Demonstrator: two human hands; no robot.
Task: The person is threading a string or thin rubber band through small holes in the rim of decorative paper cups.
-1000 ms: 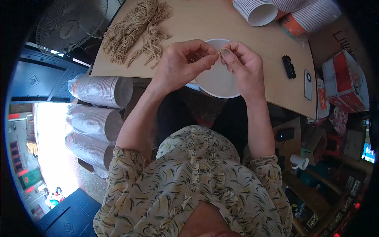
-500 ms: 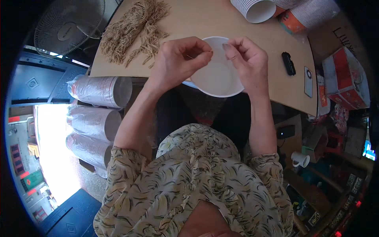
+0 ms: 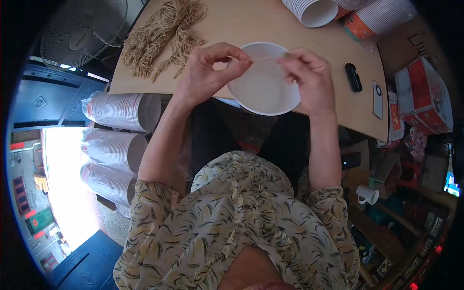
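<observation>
A white round tub (image 3: 263, 92) sits at the table's near edge, its mouth facing me. Above it, my left hand (image 3: 215, 70) is closed in a pinch with thumb and forefinger meeting. A thin pale strand (image 3: 265, 58) runs from those fingertips across the tub's mouth toward my right hand (image 3: 309, 72). That hand is curled, its thumb and forefinger drawn together at the strand's other end, and the fingertips are partly blurred. Beyond my left hand lies a heap of tan, twisted fibrous strips (image 3: 159, 41) on the table.
Stacked white tubs (image 3: 316, 13) lie at the far right. A black clip-like object (image 3: 353, 77) and a phone (image 3: 377, 99) rest on the table's right side. Plastic-wrapped tub stacks (image 3: 118, 111) stand at left, below a fan (image 3: 82, 38). A red and white carton (image 3: 423, 92) is right of the table.
My hands have moved slightly apart, the left leftward and the right rightward. The strand between them now shows stretched out. The tub has shifted slightly up and its mouth shows more.
</observation>
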